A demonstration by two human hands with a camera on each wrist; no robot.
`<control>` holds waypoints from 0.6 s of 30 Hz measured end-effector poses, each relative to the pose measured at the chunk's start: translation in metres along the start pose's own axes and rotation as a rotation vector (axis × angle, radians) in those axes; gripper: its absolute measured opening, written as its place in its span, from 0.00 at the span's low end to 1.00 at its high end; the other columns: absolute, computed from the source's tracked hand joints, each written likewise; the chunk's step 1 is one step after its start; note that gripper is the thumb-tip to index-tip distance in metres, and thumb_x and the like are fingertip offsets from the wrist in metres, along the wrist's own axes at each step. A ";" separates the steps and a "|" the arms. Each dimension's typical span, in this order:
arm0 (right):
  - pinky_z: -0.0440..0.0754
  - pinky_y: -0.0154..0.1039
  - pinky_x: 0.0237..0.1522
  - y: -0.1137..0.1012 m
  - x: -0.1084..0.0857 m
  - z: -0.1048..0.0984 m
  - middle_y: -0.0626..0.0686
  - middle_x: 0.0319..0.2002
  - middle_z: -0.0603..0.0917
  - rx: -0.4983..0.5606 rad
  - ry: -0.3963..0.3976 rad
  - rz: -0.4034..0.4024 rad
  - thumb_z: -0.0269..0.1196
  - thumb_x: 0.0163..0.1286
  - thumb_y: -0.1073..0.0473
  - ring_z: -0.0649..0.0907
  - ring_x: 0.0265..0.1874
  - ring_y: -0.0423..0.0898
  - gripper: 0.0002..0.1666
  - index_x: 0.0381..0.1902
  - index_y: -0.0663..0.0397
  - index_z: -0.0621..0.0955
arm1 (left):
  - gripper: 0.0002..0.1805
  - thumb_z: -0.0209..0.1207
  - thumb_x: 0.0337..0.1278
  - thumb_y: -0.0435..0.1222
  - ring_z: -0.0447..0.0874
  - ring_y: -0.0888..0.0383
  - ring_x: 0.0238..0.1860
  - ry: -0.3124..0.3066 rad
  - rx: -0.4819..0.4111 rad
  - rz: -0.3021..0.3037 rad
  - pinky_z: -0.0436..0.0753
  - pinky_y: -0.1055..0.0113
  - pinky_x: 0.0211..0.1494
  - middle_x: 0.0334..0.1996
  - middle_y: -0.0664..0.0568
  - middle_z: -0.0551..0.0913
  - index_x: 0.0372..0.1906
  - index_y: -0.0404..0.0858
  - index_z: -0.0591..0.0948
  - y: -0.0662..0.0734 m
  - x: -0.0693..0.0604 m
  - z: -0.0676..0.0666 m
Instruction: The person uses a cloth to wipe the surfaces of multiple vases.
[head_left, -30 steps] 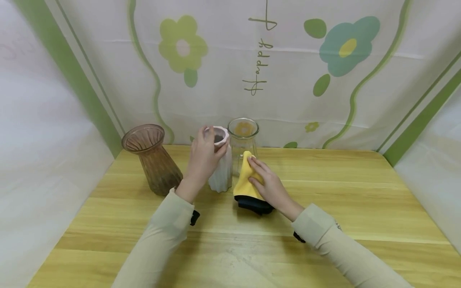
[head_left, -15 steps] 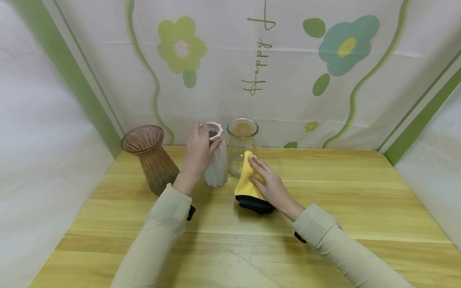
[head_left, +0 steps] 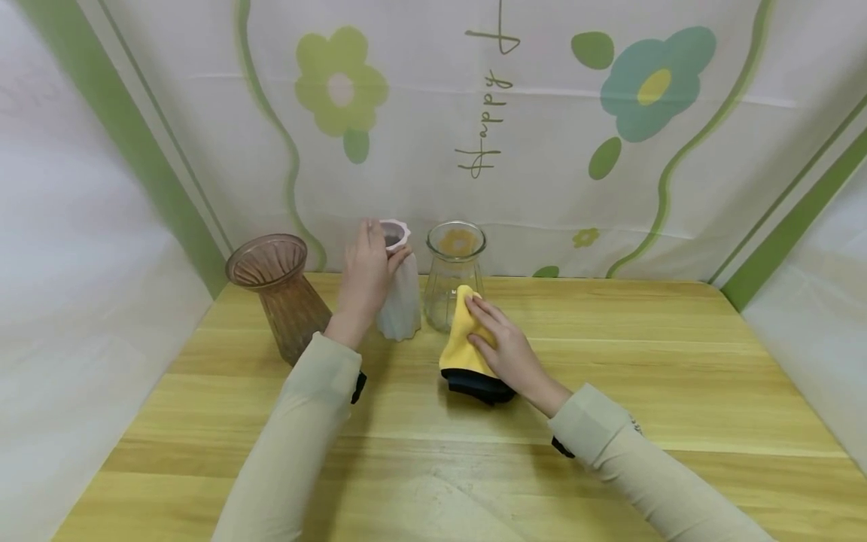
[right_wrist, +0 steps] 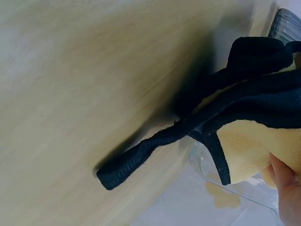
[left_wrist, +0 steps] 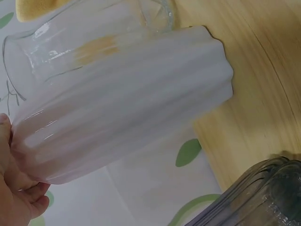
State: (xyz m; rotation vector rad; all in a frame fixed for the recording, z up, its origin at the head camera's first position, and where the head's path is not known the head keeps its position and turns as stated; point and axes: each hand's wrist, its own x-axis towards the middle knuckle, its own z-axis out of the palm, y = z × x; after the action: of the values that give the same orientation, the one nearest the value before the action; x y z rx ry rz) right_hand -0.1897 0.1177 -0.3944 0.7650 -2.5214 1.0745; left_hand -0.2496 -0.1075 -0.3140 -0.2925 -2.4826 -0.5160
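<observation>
My left hand (head_left: 366, 275) grips a white fluted vase (head_left: 401, 305) with a pinkish scalloped rim, fingers at the mouth and thumb on the near side. In the left wrist view the vase (left_wrist: 127, 94) runs from the fingertips toward the wooden table; whether its base touches the wood I cannot tell. My right hand (head_left: 511, 350) holds a yellow cloth (head_left: 463, 342) with black edging, bunched up in front of a clear glass vase (head_left: 439, 297). Black trim (right_wrist: 141, 155) of the cloth hangs down in the right wrist view.
A brown ribbed glass vase (head_left: 287, 301) with a flared mouth stands to the left, its base partly behind my left forearm. The wooden table (head_left: 643, 361) meets a white flowered curtain (head_left: 420, 113) at the back. White sheets (head_left: 88, 248) close off the sides.
The white vase has moved left and back with my left hand, away from the clear glass vase, leaving a gap between them. My right hand and the cloth have stayed almost still.
</observation>
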 end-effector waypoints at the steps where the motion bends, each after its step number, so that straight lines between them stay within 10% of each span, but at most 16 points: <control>1: 0.74 0.51 0.61 0.000 0.000 0.000 0.64 0.67 0.69 -0.001 -0.001 -0.002 0.63 0.63 0.68 0.71 0.65 0.61 0.35 0.68 0.61 0.67 | 0.38 0.57 0.61 0.47 0.76 0.34 0.55 0.001 0.001 -0.005 0.76 0.44 0.57 0.59 0.26 0.71 0.63 0.19 0.65 0.000 0.001 0.000; 18: 0.75 0.52 0.60 0.001 -0.001 0.001 0.64 0.67 0.69 -0.007 -0.010 -0.012 0.64 0.62 0.68 0.72 0.65 0.62 0.35 0.67 0.61 0.68 | 0.35 0.57 0.62 0.48 0.67 0.33 0.64 -0.085 -0.065 -0.107 0.65 0.41 0.69 0.66 0.28 0.64 0.66 0.28 0.66 -0.011 0.012 0.000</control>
State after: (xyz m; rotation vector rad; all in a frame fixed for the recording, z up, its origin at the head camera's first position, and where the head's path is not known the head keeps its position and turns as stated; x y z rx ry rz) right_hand -0.1897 0.1179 -0.3954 0.7851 -2.5243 1.0597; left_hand -0.2629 -0.1164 -0.3104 -0.2120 -2.5781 -0.6412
